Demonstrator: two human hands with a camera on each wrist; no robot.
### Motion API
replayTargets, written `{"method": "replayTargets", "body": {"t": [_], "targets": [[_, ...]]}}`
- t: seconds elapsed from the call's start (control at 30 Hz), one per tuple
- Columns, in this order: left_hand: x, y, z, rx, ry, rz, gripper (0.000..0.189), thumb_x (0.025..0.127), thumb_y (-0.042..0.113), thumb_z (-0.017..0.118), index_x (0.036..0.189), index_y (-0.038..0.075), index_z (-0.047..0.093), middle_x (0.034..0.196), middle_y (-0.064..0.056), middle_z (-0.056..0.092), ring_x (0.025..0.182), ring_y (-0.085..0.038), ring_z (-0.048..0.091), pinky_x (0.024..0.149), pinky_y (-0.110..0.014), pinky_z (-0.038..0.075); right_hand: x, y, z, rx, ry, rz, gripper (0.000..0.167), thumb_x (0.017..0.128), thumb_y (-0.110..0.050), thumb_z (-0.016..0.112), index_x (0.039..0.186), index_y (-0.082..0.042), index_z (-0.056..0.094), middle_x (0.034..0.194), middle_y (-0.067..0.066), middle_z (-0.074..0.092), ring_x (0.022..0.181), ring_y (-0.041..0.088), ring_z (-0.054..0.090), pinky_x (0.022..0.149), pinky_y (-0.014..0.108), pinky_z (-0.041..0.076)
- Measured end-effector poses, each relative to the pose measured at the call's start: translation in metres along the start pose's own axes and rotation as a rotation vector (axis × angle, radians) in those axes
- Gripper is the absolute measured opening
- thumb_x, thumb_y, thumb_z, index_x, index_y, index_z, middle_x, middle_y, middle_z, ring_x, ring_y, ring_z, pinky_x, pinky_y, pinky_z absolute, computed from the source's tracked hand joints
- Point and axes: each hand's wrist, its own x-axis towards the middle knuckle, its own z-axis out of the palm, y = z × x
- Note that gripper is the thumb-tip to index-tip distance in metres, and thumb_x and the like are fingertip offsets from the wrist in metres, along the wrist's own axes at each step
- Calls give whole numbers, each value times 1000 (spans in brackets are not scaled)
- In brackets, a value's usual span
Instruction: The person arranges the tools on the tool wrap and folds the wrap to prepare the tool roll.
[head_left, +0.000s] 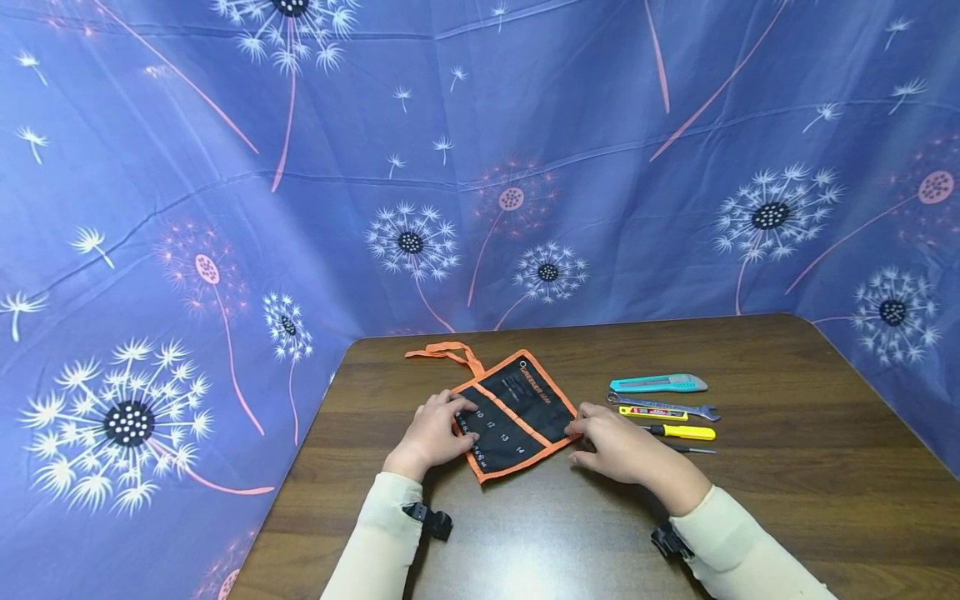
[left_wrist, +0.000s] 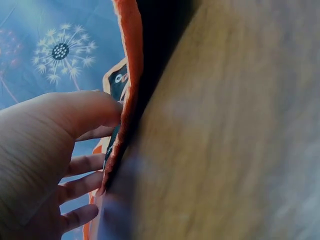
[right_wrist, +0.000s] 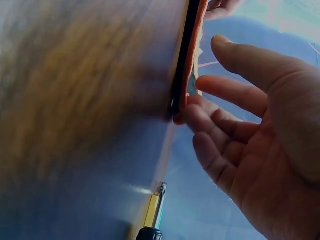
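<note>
A black fabric tool pouch point(head_left: 510, 427) with orange trim lies spread on the table, turned at an angle, its pockets printed with sizes such as 12, 13 and 14. On its left edge rests my left hand point(head_left: 433, 435), thumb and fingers spread over the pockets. My right hand point(head_left: 617, 443) touches the right corner with its fingertips, the thumb held apart. In the left wrist view the orange edge point(left_wrist: 131, 45) runs beside the thumb. Fingertips of the right hand point(right_wrist: 250, 130) meet the pouch corner in the right wrist view.
An orange tie strap point(head_left: 450, 350) trails from the pouch's far left side. Right of it lie a teal utility knife point(head_left: 660, 382), a combination wrench point(head_left: 701, 412), a yellow-labelled item point(head_left: 654, 412), a yellow-handled screwdriver point(head_left: 690, 432) and a thin dark tool point(head_left: 692, 450). A patterned blue cloth hangs behind the table.
</note>
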Motion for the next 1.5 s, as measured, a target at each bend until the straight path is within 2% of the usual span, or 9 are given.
{"method": "replayTargets", "body": {"t": [0.1,0.17,0.23,0.47,0.63,0.8,1.03,1.3,1.5], "targets": [[0,4,1,44,3,-9,52,89,48,79,135,28,68,129,-1,58,119,-26,54,96,-49,43,0,1,-1,-28,-8,30,31,93,-31,82,118,-12,78,103,0,59,89,16,56,83,42,51],[-1,5,1,69,2,-12,53,89,51,78,136,29,68,127,0,57,115,-24,53,94,-46,42,0,1,-1,-42,-8,50,30,95,-32,80,117,-12,78,106,0,60,97,19,59,96,50,50],[-1,7,1,80,7,-11,52,90,51,78,135,28,69,123,0,58,111,-22,53,91,-44,41,0,1,-1,-45,-3,62,29,97,-32,77,118,-12,78,106,0,60,100,20,59,101,53,48],[-1,9,1,102,31,14,46,91,44,80,131,24,74,106,2,58,102,-21,52,86,-42,40,1,-1,0,-16,10,31,29,96,-31,78,117,-11,77,105,0,61,96,18,57,84,46,50],[-1,8,-1,105,33,24,47,90,46,80,131,23,75,102,3,56,101,-19,52,92,-45,41,1,-1,0,-26,-4,33,31,95,-32,79,118,-11,77,108,-2,62,103,22,61,90,49,51],[-1,8,-3,90,26,30,43,89,43,80,129,27,75,111,5,59,102,-19,54,87,-42,40,0,-1,-2,-48,0,54,34,94,-34,80,118,-10,77,110,1,63,105,24,63,92,50,51],[-5,8,-3,53,-2,37,48,83,49,82,127,30,75,125,0,60,113,-25,54,90,-46,40,0,-1,-2,-23,-42,164,43,92,-38,82,122,-7,75,117,5,62,110,25,62,96,50,52],[-5,10,-1,79,-7,65,53,79,61,82,123,32,75,115,3,59,106,-20,56,84,-41,38,0,2,1,-36,-41,186,54,91,-42,82,128,-4,72,130,13,60,120,31,60,102,54,49],[-5,16,-3,66,-37,48,41,84,61,81,114,33,77,103,7,59,93,-12,57,84,-39,39,0,3,1,-55,-28,170,62,90,-44,82,134,-1,68,143,21,56,133,41,53,109,59,43]]}}
